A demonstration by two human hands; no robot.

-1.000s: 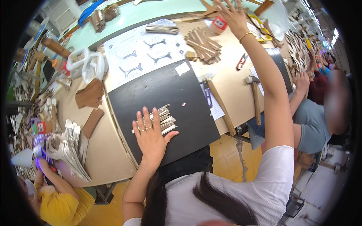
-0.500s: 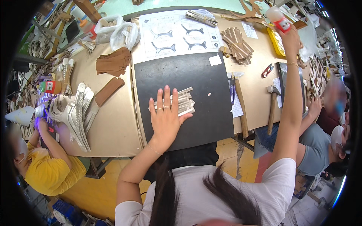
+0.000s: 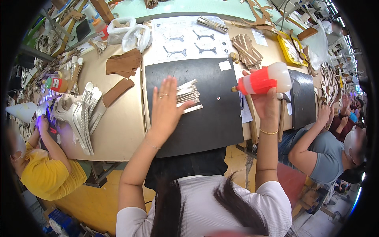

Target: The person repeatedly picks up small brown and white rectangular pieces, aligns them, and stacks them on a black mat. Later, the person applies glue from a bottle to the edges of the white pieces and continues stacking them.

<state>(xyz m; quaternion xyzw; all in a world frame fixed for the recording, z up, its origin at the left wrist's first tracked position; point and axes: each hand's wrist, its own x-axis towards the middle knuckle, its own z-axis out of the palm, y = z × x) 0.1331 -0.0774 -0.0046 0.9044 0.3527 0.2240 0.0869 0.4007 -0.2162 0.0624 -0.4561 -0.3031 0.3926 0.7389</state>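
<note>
- My right grip (image 3: pixel 267 103) is wrapped around the red-and-clear bottle (image 3: pixel 258 82), nozzle (image 3: pixel 234 89) leftward.
- My left grip (image 3: pixel 165 106), flat and unclenched, overlaps pale strips (image 3: pixel 189 93) on the black board (image 3: pixel 215 130).
- Strips laid out; dispensing, I judge, outstanding.

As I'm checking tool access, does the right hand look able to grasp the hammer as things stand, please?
Probably not: the right hand holds the squeeze bottle, although the hammer lies close by with its handle mostly uncovered.
</note>
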